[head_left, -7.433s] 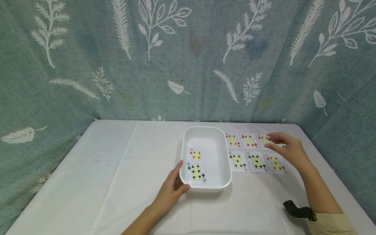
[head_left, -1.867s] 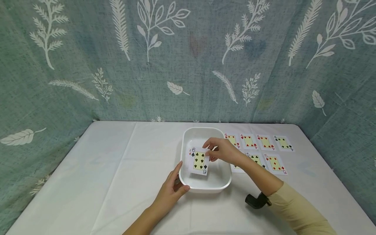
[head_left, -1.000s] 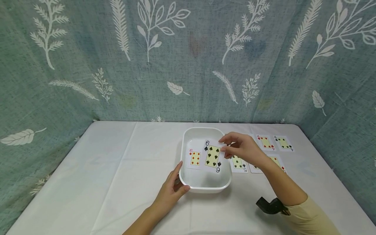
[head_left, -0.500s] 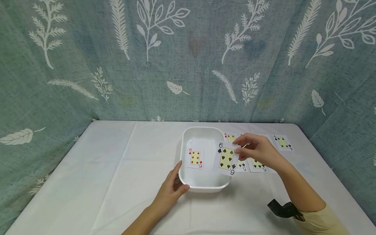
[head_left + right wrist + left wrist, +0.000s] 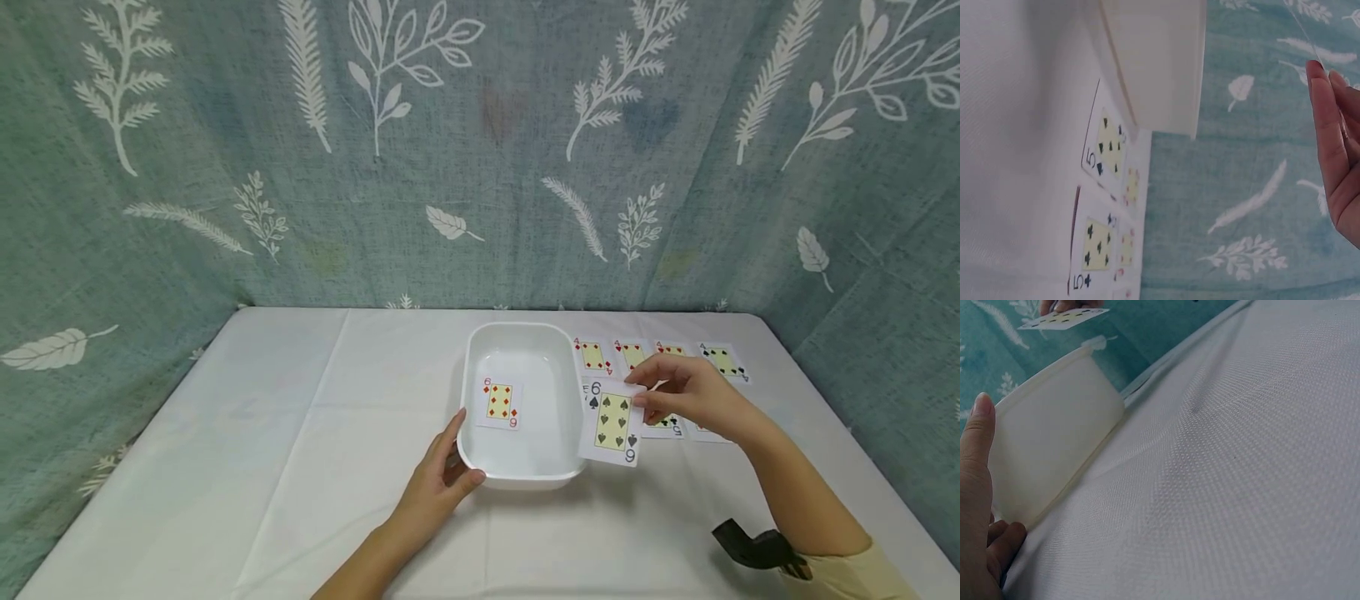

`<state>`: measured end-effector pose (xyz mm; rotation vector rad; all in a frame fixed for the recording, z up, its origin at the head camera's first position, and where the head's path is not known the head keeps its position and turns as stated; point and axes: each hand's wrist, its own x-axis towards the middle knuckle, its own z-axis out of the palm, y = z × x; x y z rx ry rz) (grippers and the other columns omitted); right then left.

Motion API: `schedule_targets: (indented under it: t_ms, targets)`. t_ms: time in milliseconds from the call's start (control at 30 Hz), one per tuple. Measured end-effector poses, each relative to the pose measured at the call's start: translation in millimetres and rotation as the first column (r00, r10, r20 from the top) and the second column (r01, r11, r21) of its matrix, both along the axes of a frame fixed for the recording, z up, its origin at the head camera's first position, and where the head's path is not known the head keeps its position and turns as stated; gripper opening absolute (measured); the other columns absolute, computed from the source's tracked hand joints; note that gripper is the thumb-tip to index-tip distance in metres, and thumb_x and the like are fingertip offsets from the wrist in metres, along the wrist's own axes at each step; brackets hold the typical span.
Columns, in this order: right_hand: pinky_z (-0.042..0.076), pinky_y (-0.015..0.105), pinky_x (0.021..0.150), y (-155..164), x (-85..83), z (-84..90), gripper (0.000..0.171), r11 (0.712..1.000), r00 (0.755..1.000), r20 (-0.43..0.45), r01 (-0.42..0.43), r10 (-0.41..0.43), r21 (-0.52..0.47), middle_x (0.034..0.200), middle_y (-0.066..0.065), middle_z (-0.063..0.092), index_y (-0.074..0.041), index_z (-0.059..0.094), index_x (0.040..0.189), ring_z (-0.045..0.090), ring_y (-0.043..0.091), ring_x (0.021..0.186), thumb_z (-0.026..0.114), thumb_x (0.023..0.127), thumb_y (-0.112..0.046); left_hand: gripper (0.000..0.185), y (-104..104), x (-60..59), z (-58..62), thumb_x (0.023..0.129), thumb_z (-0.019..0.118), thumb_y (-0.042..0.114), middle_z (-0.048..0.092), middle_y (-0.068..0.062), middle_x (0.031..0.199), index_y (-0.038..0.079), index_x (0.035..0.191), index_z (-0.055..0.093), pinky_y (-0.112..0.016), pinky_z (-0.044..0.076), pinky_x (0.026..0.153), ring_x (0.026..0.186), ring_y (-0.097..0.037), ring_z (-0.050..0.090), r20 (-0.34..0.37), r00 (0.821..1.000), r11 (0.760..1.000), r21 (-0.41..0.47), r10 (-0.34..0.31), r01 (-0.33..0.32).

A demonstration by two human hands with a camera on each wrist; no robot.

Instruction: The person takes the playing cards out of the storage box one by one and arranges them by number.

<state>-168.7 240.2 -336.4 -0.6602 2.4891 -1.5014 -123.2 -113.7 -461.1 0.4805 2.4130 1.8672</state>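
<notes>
The left hand (image 5: pixel 438 483) rests against the tray's (image 5: pixel 525 479) near-left corner, thumb up along the wall and fingers loosely curled at its foot, steadying more than gripping. Inside lies the six of diamonds (image 5: pixel 500 402). Right of the tray, the right hand (image 5: pixel 693 398) pinches the six of spades (image 5: pixel 613 422) by its edge, held above the row of fives (image 5: pixel 663 425), the fours (image 5: pixel 592 356) farther back. A light pinch could let it slip onto those rows and knock them askew.
</notes>
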Motion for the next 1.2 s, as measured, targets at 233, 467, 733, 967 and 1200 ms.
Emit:
schedule_targets:
  t_ms: [233,467,733,967,1200]
  targets:
    - [0.06,0.041,0.064,14.5,6.4,-7.3,0.025,1.0,0.995,0.099,0.0,-0.003,0.027,0.096,0.02,0.064,0.006,0.06,0.104,0.066,0.02,0.068,0.069,0.086,-0.009,0.082,1.4,1.4,-0.8,0.087,0.068,0.018,0.042,-0.013,0.134,0.027,0.152,0.018,-0.031,0.047,0.1,0.121,-0.029,0.052,0.008,1.0,1.0,-0.008,-0.001,0.001]
    - [0.061,0.041,0.061,24.8,10.5,-11.0,0.026,0.998,0.994,0.105,-0.011,0.005,0.054,0.093,0.019,0.064,0.006,0.06,0.102,0.066,0.019,0.066,0.071,0.084,-0.01,0.082,1.0,0.4,-0.2,0.087,0.067,0.017,0.042,-0.012,0.135,0.029,0.152,0.018,-0.03,0.047,0.101,0.123,-0.029,0.052,-0.002,1.0,1.0,0.006,-0.011,0.011]
    - [0.06,0.04,0.06,25.6,9.7,-23.1,0.025,0.993,0.982,0.188,-0.052,0.031,0.108,0.089,0.017,0.064,0.002,0.061,0.101,0.066,0.019,0.065,0.071,0.084,-0.014,0.082,0.0,-1.9,-0.4,0.087,0.068,0.017,0.043,-0.012,0.135,0.029,0.152,0.019,-0.031,0.046,0.101,0.123,-0.028,0.051,0.0,1.0,1.0,-0.008,0.003,-0.003]
    - [0.06,0.034,0.057,15.9,9.7,-40.9,0.023,0.987,0.969,0.24,-0.088,0.053,0.135,0.086,0.013,0.065,0.001,0.061,0.099,0.064,0.018,0.063,0.072,0.083,-0.013,0.082,-1.7,-0.6,-0.1,0.086,0.068,0.016,0.044,-0.012,0.133,0.028,0.152,0.02,-0.031,0.046,0.101,0.123,-0.029,0.051,0.014,1.0,1.0,0.01,0.007,-0.007]
    - [0.059,0.031,0.056,13.1,9.8,-57.0,0.021,0.986,0.969,0.244,-0.076,0.038,0.147,0.084,0.01,0.065,-0.002,0.062,0.098,0.064,0.019,0.063,0.072,0.083,-0.014,0.081,-1.8,-1.4,-1.8,0.087,0.068,0.016,0.043,-0.011,0.134,0.028,0.152,0.019,-0.031,0.046,0.101,0.123,-0.029,0.051,0.002,1.0,1.0,0.011,-0.008,0.008]
